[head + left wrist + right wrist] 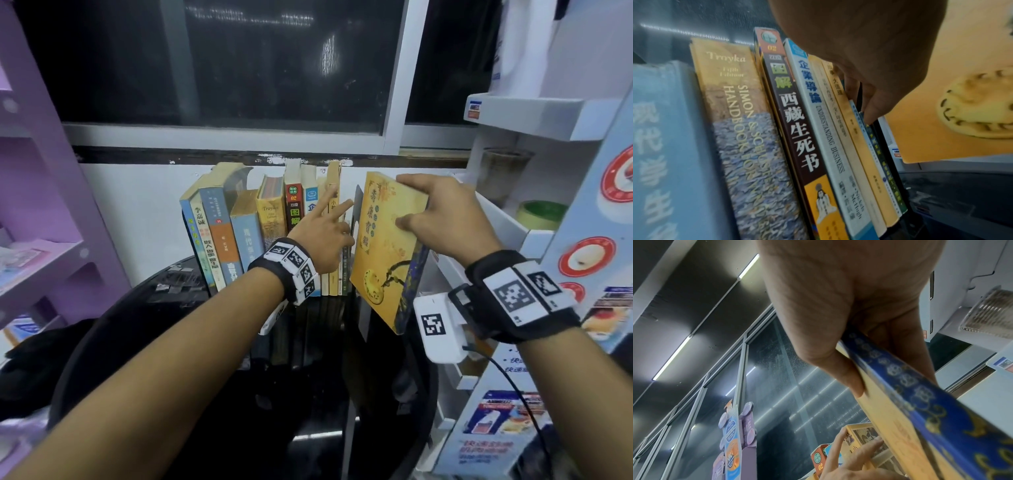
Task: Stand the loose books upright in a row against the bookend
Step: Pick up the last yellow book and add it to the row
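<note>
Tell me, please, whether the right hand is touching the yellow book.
Touching: the right wrist view shows the right hand gripping the yellow book, thumb on the cover, fingers behind the blue spine.

A dark window point(219, 61) with white frame is above the fingers, a purple shelf point(41, 192) far left, white shelves point(524, 113) right.

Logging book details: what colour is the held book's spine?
Blue with gold ornament; right wrist view.

yellow book point(383, 253): blue spine, tilted, off the desk, we see it just right of the bookend | row of books point(260, 226): upright, leftmost ones leaning | bookend point(357, 209): dark, thin, upright at row's right end
</note>
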`<state>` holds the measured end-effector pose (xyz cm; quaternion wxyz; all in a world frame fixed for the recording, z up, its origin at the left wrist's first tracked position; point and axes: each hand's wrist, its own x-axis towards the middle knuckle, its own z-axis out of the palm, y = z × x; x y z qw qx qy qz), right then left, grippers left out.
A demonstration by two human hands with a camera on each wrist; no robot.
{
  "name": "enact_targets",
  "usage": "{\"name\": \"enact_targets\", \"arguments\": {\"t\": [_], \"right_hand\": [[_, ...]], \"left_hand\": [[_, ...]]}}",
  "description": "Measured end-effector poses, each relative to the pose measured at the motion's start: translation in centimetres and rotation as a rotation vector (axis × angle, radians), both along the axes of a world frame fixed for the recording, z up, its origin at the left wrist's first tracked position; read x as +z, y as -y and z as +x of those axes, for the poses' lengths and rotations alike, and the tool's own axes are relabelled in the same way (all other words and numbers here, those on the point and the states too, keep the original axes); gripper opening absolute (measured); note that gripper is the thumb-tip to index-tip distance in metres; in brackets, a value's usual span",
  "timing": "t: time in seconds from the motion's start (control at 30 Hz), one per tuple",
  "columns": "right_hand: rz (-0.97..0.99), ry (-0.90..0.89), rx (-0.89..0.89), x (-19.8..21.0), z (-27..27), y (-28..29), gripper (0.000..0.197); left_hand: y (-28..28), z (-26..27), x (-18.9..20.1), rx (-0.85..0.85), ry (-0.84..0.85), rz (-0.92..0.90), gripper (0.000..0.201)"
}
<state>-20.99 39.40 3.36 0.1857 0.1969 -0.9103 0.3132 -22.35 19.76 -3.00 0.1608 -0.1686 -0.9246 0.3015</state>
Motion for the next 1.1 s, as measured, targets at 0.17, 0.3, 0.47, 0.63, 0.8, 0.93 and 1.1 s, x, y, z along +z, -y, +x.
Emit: {"name": "enact_targets", "arguments": {"t": [0.17, 0.3, 0.47, 0.63, 0.8, 0.93, 1.1], "right_hand": [[-0.002, -0.009, 0.01, -0.1, -1.2, 1.2, 0.061], [0.009, -0.021, 0.002, 0.1, -2.1, 2.0, 0.06], [-0.031, -0.052, -0.024, 0.6, -3.4, 3.4, 0.062], [-0.048, -0.089, -0.053, 0.7, -4.8, 4.7, 0.062], [-0.078, -0.083, -0.098, 0.0, -6.4, 5.6, 0.062], [-0.113, -0.097, -0.095, -0.7, -7.4, 6.5, 0.063], [-0.121, -0.11, -0.105, -1.2, -8.2, 7.2, 0.063]], "left_hand": [[0.3, -0.4, -0.4, 0.029, -0.014, 0.019, 0.041], [0.4, -0.7, -0.7, 0.019, -0.022, 0.026, 0.039], [0.8, -0.6, -0.6, -0.021, -0.02, 0.021, 0.038], [1.2, -0.7, -0.6, -0.057, -0.012, 0.03, 0.041], [1.7, -0.8, -0.6, -0.068, -0.019, 0.015, 0.044], [1.9, -1.0, -0.8, -0.086, -0.027, 0.014, 0.043], [2.3, -1.3, -1.1, -0.114, -0.056, 0.016, 0.043]]}}
